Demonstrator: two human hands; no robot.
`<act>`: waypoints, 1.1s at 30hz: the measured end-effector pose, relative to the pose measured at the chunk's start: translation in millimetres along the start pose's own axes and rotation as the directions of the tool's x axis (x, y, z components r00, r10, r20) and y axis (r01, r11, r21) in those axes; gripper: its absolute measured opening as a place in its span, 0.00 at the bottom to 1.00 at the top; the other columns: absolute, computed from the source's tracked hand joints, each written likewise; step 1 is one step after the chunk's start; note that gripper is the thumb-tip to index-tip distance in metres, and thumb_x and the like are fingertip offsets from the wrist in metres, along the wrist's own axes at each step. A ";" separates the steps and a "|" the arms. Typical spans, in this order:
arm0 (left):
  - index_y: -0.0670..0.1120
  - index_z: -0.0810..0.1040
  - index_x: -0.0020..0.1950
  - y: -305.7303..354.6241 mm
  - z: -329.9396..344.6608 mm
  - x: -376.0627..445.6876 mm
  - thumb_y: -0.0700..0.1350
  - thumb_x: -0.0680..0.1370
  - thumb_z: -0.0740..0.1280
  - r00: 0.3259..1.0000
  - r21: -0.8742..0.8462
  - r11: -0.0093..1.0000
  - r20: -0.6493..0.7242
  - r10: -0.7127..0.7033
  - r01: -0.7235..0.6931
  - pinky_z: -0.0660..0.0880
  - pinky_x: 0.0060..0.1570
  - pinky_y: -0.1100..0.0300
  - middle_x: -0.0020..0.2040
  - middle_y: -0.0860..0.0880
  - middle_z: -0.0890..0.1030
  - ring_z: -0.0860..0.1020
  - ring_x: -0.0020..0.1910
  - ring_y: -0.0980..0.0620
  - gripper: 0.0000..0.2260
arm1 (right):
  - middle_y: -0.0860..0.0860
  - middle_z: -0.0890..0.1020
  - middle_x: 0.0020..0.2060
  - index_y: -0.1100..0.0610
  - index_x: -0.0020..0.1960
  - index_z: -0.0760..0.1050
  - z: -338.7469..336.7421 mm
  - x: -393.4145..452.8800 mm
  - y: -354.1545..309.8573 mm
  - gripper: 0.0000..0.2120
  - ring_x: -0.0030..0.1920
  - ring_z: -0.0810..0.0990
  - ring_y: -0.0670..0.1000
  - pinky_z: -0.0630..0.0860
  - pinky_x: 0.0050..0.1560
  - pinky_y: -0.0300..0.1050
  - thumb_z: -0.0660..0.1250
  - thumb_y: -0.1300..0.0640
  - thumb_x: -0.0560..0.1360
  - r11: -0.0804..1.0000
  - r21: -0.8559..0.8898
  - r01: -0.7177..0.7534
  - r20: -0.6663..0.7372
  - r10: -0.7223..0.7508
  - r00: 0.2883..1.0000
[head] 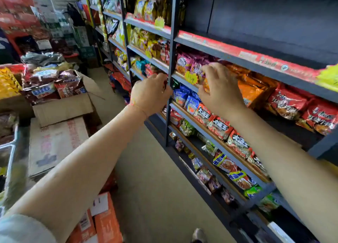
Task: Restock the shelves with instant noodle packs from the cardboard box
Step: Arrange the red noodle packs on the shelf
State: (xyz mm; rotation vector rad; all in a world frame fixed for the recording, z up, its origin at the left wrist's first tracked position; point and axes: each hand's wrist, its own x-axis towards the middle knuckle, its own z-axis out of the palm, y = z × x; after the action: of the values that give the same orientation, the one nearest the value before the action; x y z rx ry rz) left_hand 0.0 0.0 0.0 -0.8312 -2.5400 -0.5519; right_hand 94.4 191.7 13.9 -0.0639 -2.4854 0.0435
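The dark metal shelf unit [215, 50] fills the right side, with rows of instant noodle packs. My right hand [221, 91] reaches to the second shelf, its bent fingers on a purple noodle pack [184, 62] and its thumb below by an orange pack [248, 91]. My left hand [149, 93] is at the shelf's upright post [170, 41], with its fingers curled against it. The open cardboard box [62, 109] stands at the left, holding dark red and blue noodle packs [54, 85].
Red packs [287, 103] lie right of the orange ones, and the shelf above them is bare. More cartons [54, 144] are stacked under the open box, and orange boxes [104, 222] sit near my feet. The floor aisle [151, 178] runs between boxes and shelves.
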 end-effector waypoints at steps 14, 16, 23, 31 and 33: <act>0.56 0.76 0.64 -53.7 215.5 95.4 0.52 0.79 0.65 0.705 0.076 0.963 0.666 -0.241 0.258 0.76 0.56 0.54 0.57 0.50 0.82 0.80 0.56 0.46 0.14 | 0.50 0.81 0.44 0.55 0.51 0.79 228.3 48.3 147.5 0.06 0.47 0.79 0.53 0.77 0.51 0.52 0.64 0.55 0.79 0.852 0.399 -0.339 0.639 0.007 0.769; 0.56 0.79 0.62 -58.9 222.9 108.7 0.50 0.79 0.67 0.736 -0.028 0.932 0.622 -0.267 0.362 0.76 0.54 0.57 0.51 0.53 0.82 0.80 0.49 0.50 0.12 | 0.51 0.82 0.44 0.55 0.52 0.79 248.0 67.2 155.3 0.07 0.48 0.79 0.54 0.76 0.52 0.51 0.64 0.56 0.80 0.813 0.434 -0.388 0.644 0.021 0.764; 0.49 0.81 0.61 -123.2 221.7 124.9 0.47 0.80 0.65 0.717 -0.114 0.815 0.555 -0.421 0.567 0.77 0.53 0.58 0.53 0.49 0.84 0.82 0.48 0.49 0.11 | 0.46 0.84 0.43 0.49 0.53 0.80 315.4 136.4 107.4 0.08 0.47 0.83 0.50 0.77 0.54 0.47 0.62 0.53 0.80 0.661 0.542 -0.519 0.706 -0.023 0.708; 0.46 0.84 0.53 -292.7 212.1 151.1 0.46 0.80 0.67 0.725 -0.200 0.706 0.329 -0.605 0.680 0.75 0.51 0.60 0.47 0.49 0.85 0.82 0.47 0.50 0.08 | 0.48 0.83 0.38 0.50 0.49 0.80 405.4 258.5 -15.3 0.06 0.42 0.83 0.50 0.79 0.50 0.50 0.63 0.55 0.80 0.696 0.640 -0.325 0.671 -0.300 0.678; 0.47 0.84 0.52 -340.7 210.7 165.1 0.45 0.79 0.68 0.736 -0.245 0.694 0.244 -0.632 0.677 0.77 0.50 0.59 0.46 0.52 0.85 0.81 0.44 0.53 0.06 | 0.47 0.83 0.38 0.51 0.49 0.80 426.3 295.9 -42.5 0.06 0.42 0.83 0.49 0.79 0.51 0.51 0.63 0.56 0.80 0.702 0.641 -0.310 0.657 -0.292 0.695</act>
State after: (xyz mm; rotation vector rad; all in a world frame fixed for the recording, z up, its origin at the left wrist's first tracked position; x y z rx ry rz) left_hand -388.4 -75.4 -176.7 0.0134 -2.8958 -1.1906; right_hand -401.3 159.4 -142.1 0.3513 -3.0381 1.3024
